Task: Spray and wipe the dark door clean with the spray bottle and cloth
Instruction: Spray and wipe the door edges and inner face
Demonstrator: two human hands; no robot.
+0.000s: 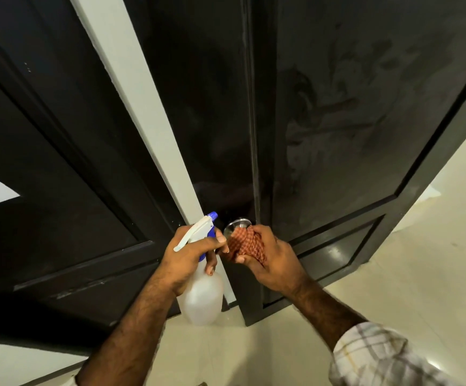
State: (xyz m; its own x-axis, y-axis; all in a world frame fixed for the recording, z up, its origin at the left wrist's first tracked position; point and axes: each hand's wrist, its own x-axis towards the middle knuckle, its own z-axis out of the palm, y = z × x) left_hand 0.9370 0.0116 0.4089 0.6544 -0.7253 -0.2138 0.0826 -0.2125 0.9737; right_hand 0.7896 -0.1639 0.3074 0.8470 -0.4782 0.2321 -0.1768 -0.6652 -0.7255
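The dark door [351, 121] fills the upper right, its panel showing smeared streaks. A round metal knob [237, 224] sits at its left edge. My left hand [190, 257] grips the neck of a white spray bottle [202, 296] with a white trigger and blue nozzle, pointing up toward the knob. My right hand [271, 260] holds a bunched red checked cloth [244, 243] pressed against the knob.
A second dark door [45, 176] stands to the left, separated by a white frame strip [142, 107]. Pale tiled floor [393, 274] spreads at the lower right. A checked sleeve [379, 355] covers my right forearm.
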